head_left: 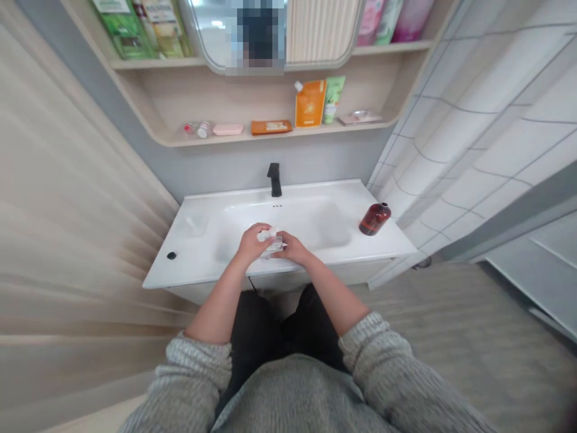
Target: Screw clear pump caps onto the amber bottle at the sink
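Over the front of the white sink (pixel 315 231), both my hands are closed around a small clear container with a white top (pixel 276 243). My left hand (pixel 253 243) grips it from the left, its fingers near the white top. On the other side, my right hand (pixel 292 248) wraps its fingers about the clear body. Much of the container is hidden by my fingers, so its exact kind is hard to make out. A red-brown bottle (pixel 375 219) without a cap lies tilted in view on the right counter. A black round cap (pixel 171 255) rests at the left.
The black faucet (pixel 274 180) stands behind the basin. A pale, see-through item (pixel 193 224) lies on the left counter. Above, a shelf (pixel 265 137) carries an orange pouch (pixel 310 103), a green tube (pixel 333 99) and several small toiletries. A curtain (pixel 81 210) hangs at left.
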Demonstrator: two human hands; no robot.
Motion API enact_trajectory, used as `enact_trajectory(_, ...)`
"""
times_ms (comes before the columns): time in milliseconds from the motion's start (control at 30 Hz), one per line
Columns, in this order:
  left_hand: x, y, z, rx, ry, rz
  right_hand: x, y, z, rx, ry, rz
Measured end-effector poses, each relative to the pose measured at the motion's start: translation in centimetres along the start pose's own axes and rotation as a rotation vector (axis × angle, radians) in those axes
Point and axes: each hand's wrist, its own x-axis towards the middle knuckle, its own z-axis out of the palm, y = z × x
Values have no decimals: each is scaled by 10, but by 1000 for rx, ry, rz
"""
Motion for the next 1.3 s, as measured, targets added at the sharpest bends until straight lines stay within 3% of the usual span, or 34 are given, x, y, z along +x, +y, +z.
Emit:
enact_trajectory(233, 3, 27, -9, 57, 6, -58, 2, 3, 0, -6, 16, 3)
enact_trajectory(500, -2, 74, -21, 622, -66, 68, 4, 11, 0, -37, 28, -37)
enact_trajectory(833, 10, 92, -26, 647, -140, 67, 4, 12, 2, -54, 41, -42)
enact_trajectory(1300, 9, 97, -34, 694, -69, 49, 4, 9, 2, -46, 36, -41)
